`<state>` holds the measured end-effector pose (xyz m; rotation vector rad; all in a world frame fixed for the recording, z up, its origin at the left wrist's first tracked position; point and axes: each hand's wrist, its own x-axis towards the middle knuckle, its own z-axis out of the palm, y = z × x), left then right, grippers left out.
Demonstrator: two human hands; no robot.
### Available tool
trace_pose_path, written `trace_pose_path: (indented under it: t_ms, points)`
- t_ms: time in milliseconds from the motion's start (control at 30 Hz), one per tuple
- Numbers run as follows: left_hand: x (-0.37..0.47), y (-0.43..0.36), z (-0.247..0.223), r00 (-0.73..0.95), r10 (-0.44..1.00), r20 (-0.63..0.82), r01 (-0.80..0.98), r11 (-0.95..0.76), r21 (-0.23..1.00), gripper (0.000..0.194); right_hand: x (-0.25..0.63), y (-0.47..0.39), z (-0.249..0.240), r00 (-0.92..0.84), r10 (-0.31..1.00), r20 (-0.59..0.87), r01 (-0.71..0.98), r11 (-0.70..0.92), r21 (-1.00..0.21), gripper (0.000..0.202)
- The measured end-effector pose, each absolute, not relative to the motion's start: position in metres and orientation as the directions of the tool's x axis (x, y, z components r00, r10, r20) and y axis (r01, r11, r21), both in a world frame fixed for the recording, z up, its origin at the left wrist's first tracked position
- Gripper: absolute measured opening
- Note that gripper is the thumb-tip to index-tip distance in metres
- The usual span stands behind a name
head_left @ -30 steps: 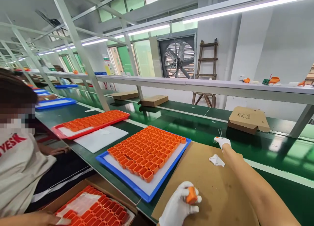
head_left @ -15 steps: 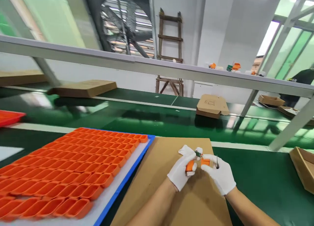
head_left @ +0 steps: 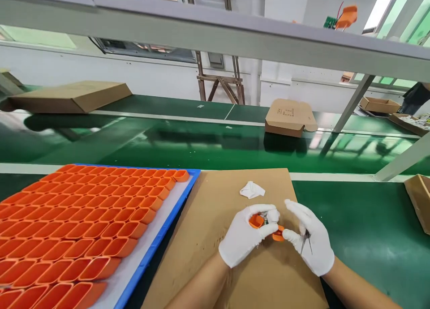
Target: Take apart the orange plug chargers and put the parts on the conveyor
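Note:
My left hand (head_left: 247, 233), in a white glove, is closed around an orange plastic cup (head_left: 256, 221). A bit of a small circuit board (head_left: 266, 217) shows between its fingers. Just right of those fingertips is a second, smaller orange plastic piece (head_left: 278, 234), which my right thumb touches. My right hand (head_left: 311, 237), also gloved in white, keeps a pair of dark tweezers (head_left: 305, 241) in its curled fingers, points downward, while its forefinger stretches out. A crumpled white scrap (head_left: 251, 190) lies on the cardboard sheet (head_left: 215, 197) beyond my hands.
To the left, rows of orange cups (head_left: 83, 210) fill a blue-edged tray (head_left: 148, 259). A folded cardboard box (head_left: 289, 116) stands across the green bench (head_left: 352, 215). Overhead runs a grey shelf beam (head_left: 215, 36); a slanted post (head_left: 403, 156) and an open carton (head_left: 418, 199) are at right.
My view has tipped downward. The white scrap, earlier beside my left fingers, now lies apart on the cardboard. The left fingers have closed over the circuit board, and my right forefinger has lifted away.

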<state>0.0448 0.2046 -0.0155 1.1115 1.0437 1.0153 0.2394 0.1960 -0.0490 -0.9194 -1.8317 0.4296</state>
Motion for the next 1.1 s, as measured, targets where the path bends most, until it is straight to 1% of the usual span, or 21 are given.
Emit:
trace_pose_path:
  t_ms: [33, 67, 167, 267, 333, 400, 500, 567, 600, 667, 700, 733, 767, 800, 867, 933, 967, 1000, 1033, 1100]
  points:
    - [0.046, 0.204, -0.014, 0.253, 0.958, -0.135, -0.083, 0.16, 0.984, 0.013, 0.238, 0.194, -0.047, -0.218, 0.768, 0.602, 0.362, 0.637, -0.681, 0.058]
    - [0.048, 0.203, -0.013, 0.296, 0.944, -0.146, -0.081, 0.178, 0.981, 0.011, 0.237, 0.193, -0.044, -0.238, 0.781, 0.577, 0.304, 0.624, -0.72, 0.059]
    - [0.051, 0.201, -0.013, 0.36, 0.918, -0.166, -0.123, 0.223, 0.967, 0.019, 0.231, 0.187, -0.037, -0.282, 0.813, 0.509, 0.097, 0.552, -0.828, 0.054]
    - [0.052, 0.2, -0.019, 0.353, 0.923, -0.151, -0.105, 0.199, 0.974, 0.023, 0.229, 0.184, -0.031, -0.281, 0.846, 0.454, -0.02, 0.467, -0.884, 0.038]
    - [0.051, 0.199, -0.022, 0.328, 0.937, -0.121, -0.056, 0.147, 0.988, 0.023, 0.23, 0.183, -0.03, -0.27, 0.868, 0.417, -0.043, 0.422, -0.906, 0.031]
    - [0.051, 0.198, -0.025, 0.294, 0.952, -0.084, -0.004, 0.089, 0.996, 0.021, 0.23, 0.183, -0.029, -0.25, 0.885, 0.393, -0.043, 0.395, -0.917, 0.027]
    - [0.052, 0.196, -0.024, 0.274, 0.961, -0.045, 0.067, 0.028, 0.997, 0.017, 0.23, 0.182, -0.031, -0.205, 0.913, 0.353, 0.031, 0.366, -0.93, 0.021]
    - [0.053, 0.196, -0.022, 0.267, 0.962, -0.053, 0.112, 0.023, 0.993, 0.015, 0.229, 0.181, -0.033, -0.195, 0.925, 0.325, 0.099, 0.348, -0.932, 0.017]
    - [0.053, 0.196, -0.021, 0.249, 0.966, -0.073, 0.115, 0.045, 0.992, 0.014, 0.229, 0.181, -0.035, -0.195, 0.927, 0.321, 0.121, 0.347, -0.93, 0.02]
    - [0.052, 0.197, -0.02, 0.21, 0.97, -0.122, 0.054, 0.113, 0.992, 0.019, 0.23, 0.181, -0.039, -0.178, 0.929, 0.324, 0.117, 0.347, -0.931, 0.035]
    - [0.052, 0.198, -0.02, 0.22, 0.965, -0.141, -0.013, 0.147, 0.989, 0.019, 0.231, 0.181, -0.041, -0.161, 0.932, 0.324, 0.109, 0.343, -0.933, 0.043]
    - [0.051, 0.199, -0.021, 0.253, 0.956, -0.152, -0.1, 0.182, 0.978, 0.019, 0.231, 0.181, -0.042, -0.142, 0.936, 0.323, 0.109, 0.339, -0.934, 0.05]
    - [0.05, 0.2, -0.022, 0.298, 0.941, -0.158, -0.193, 0.222, 0.956, 0.022, 0.231, 0.181, -0.044, -0.123, 0.936, 0.329, 0.119, 0.343, -0.932, 0.055]
    - [0.049, 0.201, -0.024, 0.347, 0.923, -0.165, -0.279, 0.27, 0.921, 0.029, 0.231, 0.182, -0.044, -0.108, 0.933, 0.344, 0.136, 0.357, -0.924, 0.056]
    - [0.048, 0.201, -0.029, 0.416, 0.888, -0.196, -0.406, 0.374, 0.834, 0.041, 0.23, 0.183, -0.044, -0.095, 0.909, 0.405, 0.141, 0.415, -0.899, 0.05]
    - [0.049, 0.2, -0.033, 0.42, 0.875, -0.239, -0.468, 0.435, 0.77, 0.047, 0.228, 0.183, -0.042, -0.118, 0.891, 0.439, 0.085, 0.45, -0.889, 0.04]
    - [0.049, 0.199, -0.034, 0.414, 0.874, -0.252, -0.473, 0.444, 0.761, 0.049, 0.227, 0.183, -0.041, -0.133, 0.898, 0.42, 0.06, 0.43, -0.901, 0.036]
    - [0.049, 0.198, -0.035, 0.409, 0.875, -0.258, -0.466, 0.443, 0.766, 0.05, 0.225, 0.183, -0.041, -0.141, 0.917, 0.373, 0.05, 0.383, -0.922, 0.036]
    - [0.049, 0.197, -0.035, 0.403, 0.876, -0.267, -0.444, 0.442, 0.78, 0.052, 0.223, 0.183, -0.04, -0.143, 0.941, 0.307, 0.054, 0.317, -0.947, 0.041]
    - [0.05, 0.197, -0.034, 0.404, 0.868, -0.288, -0.367, 0.443, 0.818, 0.055, 0.22, 0.182, -0.038, -0.139, 0.979, 0.149, 0.053, 0.157, -0.986, 0.062]
